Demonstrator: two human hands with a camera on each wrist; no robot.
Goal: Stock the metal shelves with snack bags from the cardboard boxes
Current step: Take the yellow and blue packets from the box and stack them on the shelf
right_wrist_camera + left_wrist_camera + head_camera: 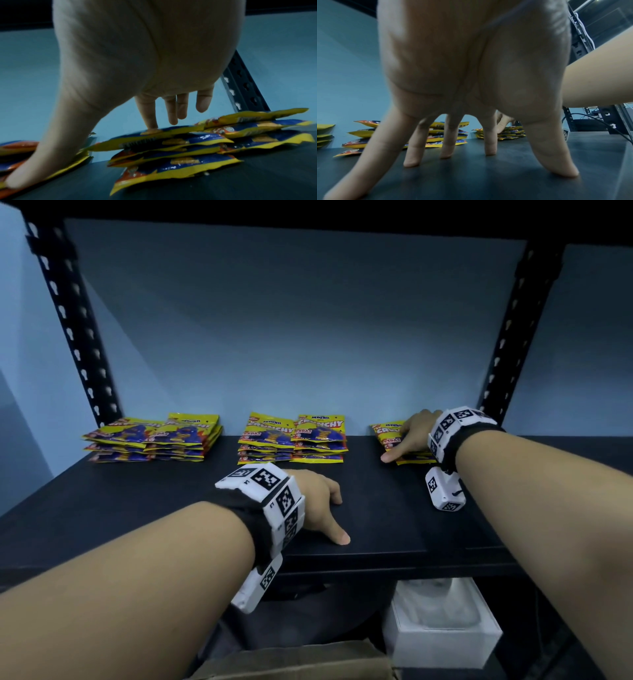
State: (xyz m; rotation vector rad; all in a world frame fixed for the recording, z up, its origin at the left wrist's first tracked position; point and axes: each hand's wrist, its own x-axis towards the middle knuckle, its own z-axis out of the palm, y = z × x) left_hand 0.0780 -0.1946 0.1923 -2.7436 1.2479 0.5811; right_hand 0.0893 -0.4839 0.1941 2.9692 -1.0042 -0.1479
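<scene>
snack bag stacks [267,440]: 5, in three groups
hands [318,501]: 2
white box [442,635]: 1
cardboard box [294,662]: 1

This looks like a stockroom or the back of a small shop. A black metal shelf board [394,508] sits in a rack of black slotted steel uprights [72,313] with keyhole punchings, set against a plain pale blue wall [291,337]. Identical yellow-and-blue foil snack bags [267,433] lie in neat flat stacks along the back of the shelf. Below it stand a white open box [442,642] and a brown cardboard box [291,662]. Further dark racking with trailing cables [590,121] shows off to one side.
</scene>
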